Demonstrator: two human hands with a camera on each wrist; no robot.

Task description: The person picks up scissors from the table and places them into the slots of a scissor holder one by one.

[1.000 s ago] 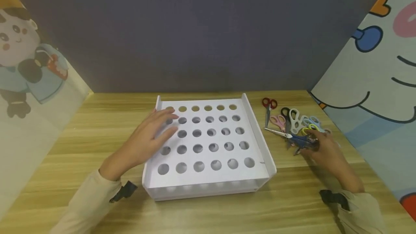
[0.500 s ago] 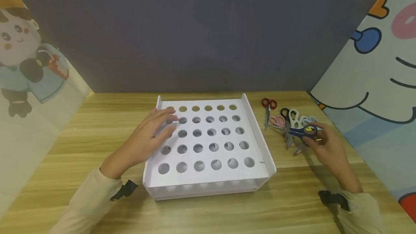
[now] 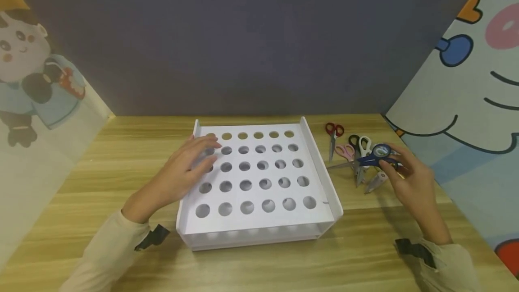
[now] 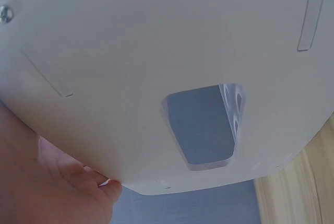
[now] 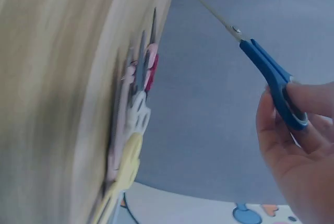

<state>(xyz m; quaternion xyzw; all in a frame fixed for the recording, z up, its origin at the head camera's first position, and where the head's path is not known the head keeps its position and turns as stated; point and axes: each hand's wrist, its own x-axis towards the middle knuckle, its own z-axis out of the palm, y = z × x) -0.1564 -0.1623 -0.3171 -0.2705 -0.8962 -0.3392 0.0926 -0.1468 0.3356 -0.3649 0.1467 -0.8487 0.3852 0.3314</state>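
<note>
My right hand [image 3: 412, 186] pinches a pair of blue-handled scissors [image 3: 368, 161] by the finger loops, just above the pile at the right. In the right wrist view the blue scissors [image 5: 266, 65] hang off the table, thumb on one side of the loops and fingers on the other, blades pointing away. My left hand [image 3: 178, 172] rests on the left side of a white rack [image 3: 251, 223] with rows of round holes, its fingers stretched over the top panel. The left wrist view has the rack's side panel [image 4: 120, 78] with a cut-out, and fingertips at its edge.
Red scissors [image 3: 334, 130] lie behind pink scissors [image 3: 344, 151], with black scissors [image 3: 353, 140] and white scissors [image 3: 365, 142] beside them. Yellow scissors [image 5: 129, 161] show in the right wrist view. A dark wall [image 3: 251, 48] closes off the back, and patterned walls flank the table.
My right hand has drawn the blue scissors up off the pile, and their loops now face upward in its grip. My left hand stays on the rack.
</note>
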